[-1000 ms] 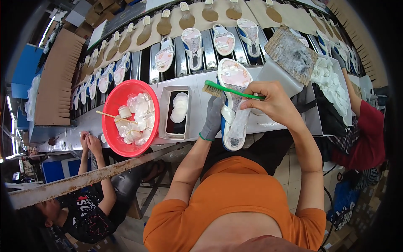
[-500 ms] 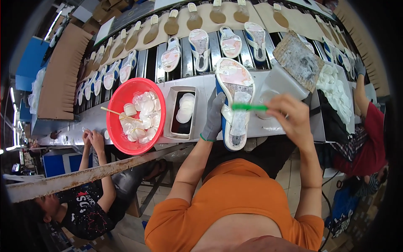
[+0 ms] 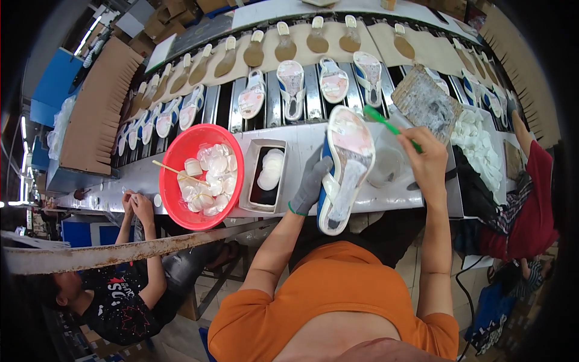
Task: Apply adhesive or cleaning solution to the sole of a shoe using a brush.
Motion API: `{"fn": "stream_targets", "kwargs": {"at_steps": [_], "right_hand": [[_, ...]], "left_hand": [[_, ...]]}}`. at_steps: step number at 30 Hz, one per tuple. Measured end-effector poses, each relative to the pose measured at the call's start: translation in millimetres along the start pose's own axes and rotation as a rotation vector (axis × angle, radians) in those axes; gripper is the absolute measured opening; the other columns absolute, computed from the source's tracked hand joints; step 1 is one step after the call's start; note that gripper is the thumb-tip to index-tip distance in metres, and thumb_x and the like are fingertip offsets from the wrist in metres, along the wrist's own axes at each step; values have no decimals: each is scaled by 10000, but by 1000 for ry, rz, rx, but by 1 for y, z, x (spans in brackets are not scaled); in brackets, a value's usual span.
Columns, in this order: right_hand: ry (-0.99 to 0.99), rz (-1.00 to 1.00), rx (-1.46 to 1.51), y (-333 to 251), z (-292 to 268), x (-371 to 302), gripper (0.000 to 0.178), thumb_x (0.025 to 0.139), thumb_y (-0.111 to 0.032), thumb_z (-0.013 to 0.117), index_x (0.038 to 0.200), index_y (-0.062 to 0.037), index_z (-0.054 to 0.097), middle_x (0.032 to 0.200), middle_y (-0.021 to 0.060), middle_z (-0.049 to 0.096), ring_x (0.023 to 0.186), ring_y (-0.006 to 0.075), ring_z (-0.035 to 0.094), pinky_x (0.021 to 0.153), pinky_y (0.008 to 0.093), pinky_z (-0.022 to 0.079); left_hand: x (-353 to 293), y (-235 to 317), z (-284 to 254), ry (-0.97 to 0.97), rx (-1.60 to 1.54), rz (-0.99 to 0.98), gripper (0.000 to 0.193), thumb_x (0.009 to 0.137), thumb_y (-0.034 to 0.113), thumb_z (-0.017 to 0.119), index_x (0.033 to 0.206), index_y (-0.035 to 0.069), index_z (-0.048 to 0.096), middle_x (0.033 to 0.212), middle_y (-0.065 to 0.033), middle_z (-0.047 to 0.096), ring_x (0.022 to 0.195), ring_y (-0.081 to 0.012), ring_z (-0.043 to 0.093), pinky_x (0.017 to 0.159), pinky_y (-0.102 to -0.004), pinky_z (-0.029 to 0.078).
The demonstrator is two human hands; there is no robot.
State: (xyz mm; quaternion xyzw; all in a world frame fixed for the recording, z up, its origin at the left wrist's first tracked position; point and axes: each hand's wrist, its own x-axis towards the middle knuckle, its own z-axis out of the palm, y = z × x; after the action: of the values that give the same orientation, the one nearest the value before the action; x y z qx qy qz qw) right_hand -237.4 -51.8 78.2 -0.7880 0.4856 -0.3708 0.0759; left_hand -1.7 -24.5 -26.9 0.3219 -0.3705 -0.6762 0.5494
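My left hand, in a grey glove, grips a white and blue sandal by its side strap and holds it tilted over the table's front edge. The sole faces me, with a pink patch toward its upper end and a whitish smear lower down. My bare right hand pinches a green toothbrush-like brush by the handle, its bristle end up and left. The brush is apart from the sandal. Just left of that hand stands a translucent round container.
A red basin of white discs with a stick, and a white tray with discs, stand left. Sandals line the rollers, insoles behind. A stained board is at right. Co-workers sit either side; a rusty bar crosses left.
The brush has come off the sole, with its bristle end now swung up and away. The sandal has turned and tilted a little in my left hand. The view has shifted slightly.
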Motion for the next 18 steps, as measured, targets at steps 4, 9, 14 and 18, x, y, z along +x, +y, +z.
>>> {"fn": "stream_targets", "kwargs": {"at_steps": [4,9,14,18], "right_hand": [[272,130,270,8,-3,18,114,832,-37,687,943,-11,699,795,54,645,637,104,547,573,231,408],[282,264,423,23,-13,3,125,855,-22,673,976,1,696,811,-35,613,666,34,485,597,182,371],[407,386,570,36,-24,-19,154,915,-58,617,1035,23,670,863,-1,634,638,15,418,556,169,301],[468,436,581,30,-32,-26,182,933,-94,602,1068,10,664,863,14,650,604,18,392,537,171,292]], "left_hand": [[11,13,-5,61,-37,-44,592,933,366,523,1364,-30,430,1273,-98,542,1125,-154,533,977,-299,417],[66,53,-50,460,-337,321,445,956,335,551,1292,45,515,1194,-51,583,1076,-163,564,911,-276,467],[123,132,-94,1015,-249,749,651,723,101,791,1284,30,469,1229,-121,574,1051,-248,597,909,-366,503],[182,153,-199,1544,125,629,845,620,75,837,1275,-71,324,1219,-191,561,1045,-272,590,900,-353,502]]}}
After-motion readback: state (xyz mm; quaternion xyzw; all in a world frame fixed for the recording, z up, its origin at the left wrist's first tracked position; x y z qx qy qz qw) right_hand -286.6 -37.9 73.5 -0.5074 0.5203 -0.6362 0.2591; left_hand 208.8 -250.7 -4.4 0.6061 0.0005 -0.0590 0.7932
